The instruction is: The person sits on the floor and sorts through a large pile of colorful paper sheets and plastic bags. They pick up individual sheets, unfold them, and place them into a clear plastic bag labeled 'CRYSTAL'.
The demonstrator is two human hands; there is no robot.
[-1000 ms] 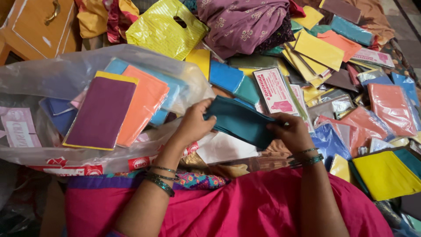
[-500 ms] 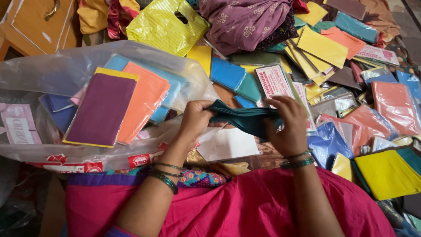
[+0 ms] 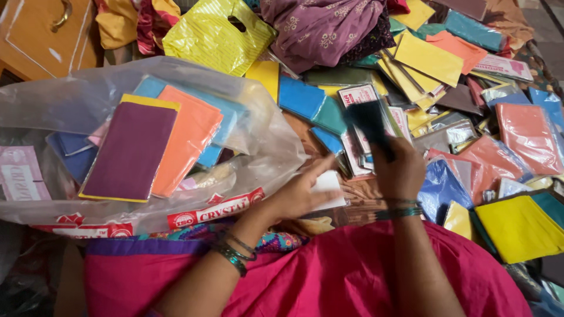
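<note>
Our right hand (image 3: 399, 170) grips a folded teal cloth (image 3: 367, 120), lifted above the printed packets (image 3: 359, 97) in the heap. Our left hand (image 3: 299, 191) lies open, fingers spread, on a white sheet (image 3: 329, 188) beside the clear plastic bag (image 3: 258, 147) of coloured fabric pieces.

A clear plastic bag (image 3: 88, 97) at nine o'clock holds purple (image 3: 130, 149) and orange fabric packets (image 3: 188, 135). A yellow carrier bag (image 3: 211, 38) lies at twelve o'clock, beside purple patterned cloth (image 3: 320, 26). A folded yellow cloth (image 3: 520, 229) sits at four o'clock.
</note>
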